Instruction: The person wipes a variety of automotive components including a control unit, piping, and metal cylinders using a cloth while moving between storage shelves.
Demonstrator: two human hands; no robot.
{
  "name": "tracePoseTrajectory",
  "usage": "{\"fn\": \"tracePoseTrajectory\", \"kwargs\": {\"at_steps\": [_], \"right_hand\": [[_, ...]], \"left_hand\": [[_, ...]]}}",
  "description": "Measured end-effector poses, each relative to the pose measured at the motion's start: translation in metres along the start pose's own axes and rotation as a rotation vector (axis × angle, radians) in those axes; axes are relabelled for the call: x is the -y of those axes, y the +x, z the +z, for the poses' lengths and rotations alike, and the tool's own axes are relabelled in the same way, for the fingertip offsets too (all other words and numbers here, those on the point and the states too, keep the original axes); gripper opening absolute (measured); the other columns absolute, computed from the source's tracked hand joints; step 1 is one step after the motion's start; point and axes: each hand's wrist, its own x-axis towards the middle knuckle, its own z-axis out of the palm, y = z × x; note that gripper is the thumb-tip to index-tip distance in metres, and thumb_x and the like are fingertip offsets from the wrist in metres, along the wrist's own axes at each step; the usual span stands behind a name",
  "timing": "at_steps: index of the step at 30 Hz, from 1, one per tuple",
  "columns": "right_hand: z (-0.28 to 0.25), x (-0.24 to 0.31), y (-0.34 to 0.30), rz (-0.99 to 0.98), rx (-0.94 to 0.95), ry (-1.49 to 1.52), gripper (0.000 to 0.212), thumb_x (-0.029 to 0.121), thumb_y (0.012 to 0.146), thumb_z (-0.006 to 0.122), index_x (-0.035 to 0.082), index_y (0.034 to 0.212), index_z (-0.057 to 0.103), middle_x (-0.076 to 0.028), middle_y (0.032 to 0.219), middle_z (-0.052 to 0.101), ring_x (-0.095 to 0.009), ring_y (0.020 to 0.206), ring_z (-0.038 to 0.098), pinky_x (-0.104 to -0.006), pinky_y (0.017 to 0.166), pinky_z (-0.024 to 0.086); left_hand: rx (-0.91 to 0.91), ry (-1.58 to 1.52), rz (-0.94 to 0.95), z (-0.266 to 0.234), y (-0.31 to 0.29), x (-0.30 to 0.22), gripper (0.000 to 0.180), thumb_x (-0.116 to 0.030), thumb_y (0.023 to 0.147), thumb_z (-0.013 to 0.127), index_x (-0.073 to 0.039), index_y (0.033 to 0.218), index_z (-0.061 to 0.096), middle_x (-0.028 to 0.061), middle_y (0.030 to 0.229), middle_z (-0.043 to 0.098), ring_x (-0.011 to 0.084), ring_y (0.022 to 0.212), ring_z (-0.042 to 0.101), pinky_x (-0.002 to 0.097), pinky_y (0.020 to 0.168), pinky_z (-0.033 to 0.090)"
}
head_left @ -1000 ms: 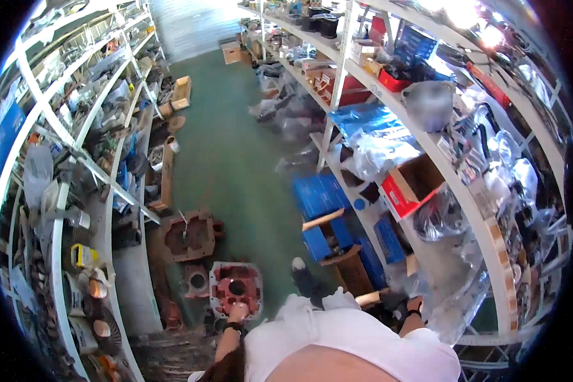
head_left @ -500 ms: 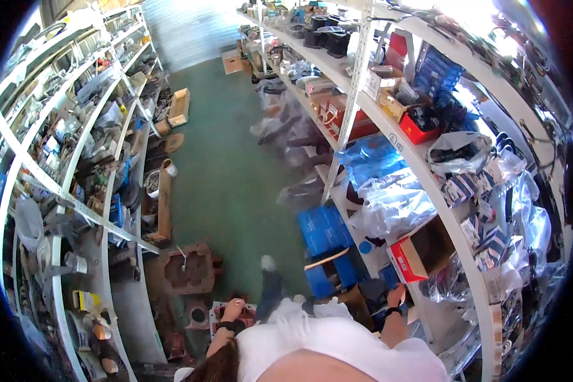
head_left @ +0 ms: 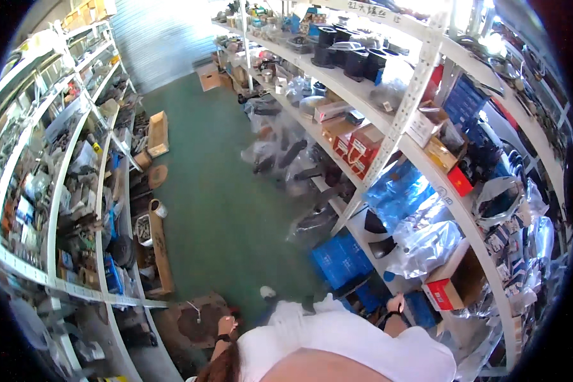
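My left hand point(head_left: 226, 325) hangs low by my side, its fingers loosely bent and nothing seen in them. Below and beside it lies a rusty brown metal casting point(head_left: 200, 318) on the floor. On the other side my right hand point(head_left: 395, 303) hangs with fingers loosely apart and no object visible in it. Closest to it are a dark blue box point(head_left: 421, 309) and the red-and-white end of an open carton point(head_left: 444, 295) on the right shelf. Both wrists wear dark bands. Neither hand visibly touches anything.
Shelves packed with parts line the left point(head_left: 56, 210) and right point(head_left: 388, 149) of a green-floored aisle point(head_left: 216, 184). Bagged parts point(head_left: 286, 149) and a blue box point(head_left: 342, 260) edge into it from the right. Wooden trays point(head_left: 158, 134) line the left. A corrugated shutter point(head_left: 162, 41) stands at the end.
I have moved forward along the aisle; shelves and floor items sit nearer. The casting has come up beside my left hand. Both hands still hang low at my sides.
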Motion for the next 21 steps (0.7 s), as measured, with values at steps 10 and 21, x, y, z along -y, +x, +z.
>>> {"fn": "tracePoseTrajectory", "kwargs": {"at_steps": [10,21], "right_hand": [[-0.031,0.170,0.012,-0.008,-0.115,0.000,0.024,0.004,0.076,0.048,0.003,0.099,0.051,-0.019,0.080,0.058,-0.036,0.079,0.055,-0.0409,0.065,0.045],[0.051,0.313,0.075,-0.064,0.068,-0.064,0.022,0.015,0.082,0.045,0.002,0.096,0.056,-0.015,0.085,0.061,-0.030,0.078,0.056,-0.0351,0.069,0.043]], "left_hand": [[0.041,0.220,0.222,-0.036,0.071,-0.115,0.028,-0.023,0.079,0.042,-0.001,0.073,0.059,0.0191,0.074,0.059,0.0380,0.071,0.054,0.0416,0.064,0.042],[0.011,0.277,0.190,-0.047,0.097,-0.087,0.017,-0.013,0.075,0.052,-0.006,0.085,0.064,0.0127,0.077,0.062,0.0245,0.068,0.060,0.0377,0.060,0.047]]}}
